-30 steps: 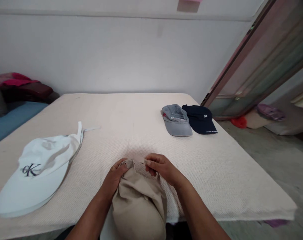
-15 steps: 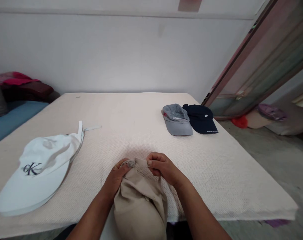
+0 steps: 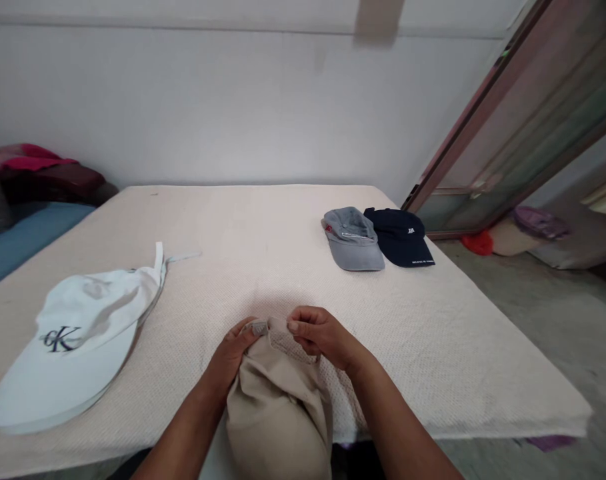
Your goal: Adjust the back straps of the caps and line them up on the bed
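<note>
A beige cap lies at the near edge of the bed, its brim hanging over the edge toward the person and its back strap turned toward the far wall. Both of the person's hands meet at that strap. The left hand pinches the small buckle end between thumb and fingers, and the right hand is closed on the strap end right beside it, the two hands nearly touching. The step in hand looks like working the back strap through its buckle; the next move would seem to call for a steady hold on the buckle while the other hand draws or feeds the strap, a fine pull, not a strong one. Toward the left edge of the bed, well apart from the hands, a white cap with a dark logo rests with its strap trailing loose. Near the far right corner a grey cap and a navy cap sit side by side, touching. Beyond the left edge lies a pile of red and dark cloth.
</note>
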The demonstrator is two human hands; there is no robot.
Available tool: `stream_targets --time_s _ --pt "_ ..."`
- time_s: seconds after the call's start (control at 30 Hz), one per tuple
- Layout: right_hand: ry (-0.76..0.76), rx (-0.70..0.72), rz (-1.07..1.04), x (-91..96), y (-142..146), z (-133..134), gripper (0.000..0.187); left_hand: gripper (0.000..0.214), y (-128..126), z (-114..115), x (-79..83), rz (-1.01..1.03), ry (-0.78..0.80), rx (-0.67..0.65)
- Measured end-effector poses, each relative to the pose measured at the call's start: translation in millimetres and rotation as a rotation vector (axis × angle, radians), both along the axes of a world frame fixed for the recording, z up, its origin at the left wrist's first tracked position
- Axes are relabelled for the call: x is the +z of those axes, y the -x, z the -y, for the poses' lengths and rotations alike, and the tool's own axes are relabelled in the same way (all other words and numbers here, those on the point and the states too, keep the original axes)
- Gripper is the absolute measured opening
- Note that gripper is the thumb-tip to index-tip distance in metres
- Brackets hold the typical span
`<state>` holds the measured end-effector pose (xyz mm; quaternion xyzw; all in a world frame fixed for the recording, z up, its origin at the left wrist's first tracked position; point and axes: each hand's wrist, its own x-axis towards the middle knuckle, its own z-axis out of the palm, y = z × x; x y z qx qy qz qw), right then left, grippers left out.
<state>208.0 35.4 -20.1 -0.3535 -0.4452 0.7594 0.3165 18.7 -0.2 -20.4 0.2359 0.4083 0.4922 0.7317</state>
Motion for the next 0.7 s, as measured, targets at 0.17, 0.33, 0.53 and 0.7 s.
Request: stream_targets --time_s 0.17,0.33,0.53,0.7 --pt "0.022 0.039 0.018 -1.9 -0.2 -1.1 0.027 0.017 0.3 -1.5 -0.7 0.021 0.028 0.018" --pt "0.015 0.030 0.046 -5.1 1.0 -1.5 0.028 0.012 0.1 0.0 0.8 0.072 0.034 -0.029" --pt "0.012 0.075 0.015 -3.4 -1.3 -0.1 0.023 0.010 0.5 1.2 -3.2 0.043 0.010 -0.018" --pt "-0.001 0.063 0.070 -1.0 -0.9 -0.3 0.024 0.011 0.5 -0.1 -3.5 0.016 0.025 -0.018"
